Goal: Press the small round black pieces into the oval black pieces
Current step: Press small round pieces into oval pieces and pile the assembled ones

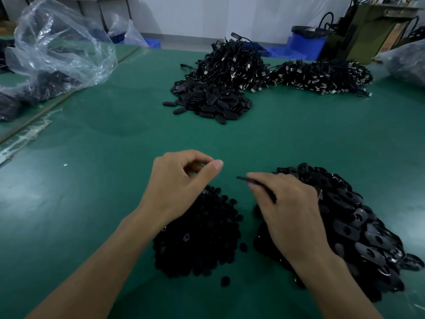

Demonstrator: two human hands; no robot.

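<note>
A heap of small round black pieces (202, 236) lies on the green table (115, 203) in front of me. To its right spreads a larger heap of oval black pieces (358, 226). My left hand (177, 183) hovers above the round heap with thumb and fingertips pinched together; whatever it may hold is hidden. My right hand (289, 208) is over the left edge of the oval heap and grips one oval black piece (255, 185) seen edge-on, its tip sticking out toward my left hand.
Farther back lies another pile of oval pieces (211, 100) under a tangle of black cables (234, 63), with a second cable pile (322, 77) to its right. A crumpled clear plastic bag (59, 49) sits at the far left. Blue bins and a green machine stand behind the table.
</note>
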